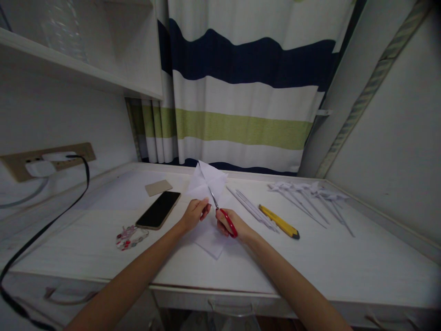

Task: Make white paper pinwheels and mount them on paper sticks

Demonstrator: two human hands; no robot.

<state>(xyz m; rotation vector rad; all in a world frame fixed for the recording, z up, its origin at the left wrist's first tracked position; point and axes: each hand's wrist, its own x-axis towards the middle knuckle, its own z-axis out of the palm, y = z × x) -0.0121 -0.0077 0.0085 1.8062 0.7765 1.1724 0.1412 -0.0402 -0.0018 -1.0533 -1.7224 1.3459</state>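
In the middle of the desk my right hand [227, 223] is closed round the red handles of a pair of scissors [231, 224]. Their blades point away from me, across a white sheet of paper [211, 177] that stands raised, with a slit line running up to its top edge. Close by on the left, my left hand [197, 214] pinches the lower edge of that sheet, its fingers curled. Beneath my hands more white paper [212, 246] lies flat on the desk.
To the left lie a phone [159, 210], a beaded bracelet [131, 237] and a beige card [158, 187]. On the right are thin rolled paper sticks [253, 209], a yellow utility knife [279, 222] and several paper pinwheel-like pieces on sticks [310, 195]. A black cable [51, 220] hangs at far left.
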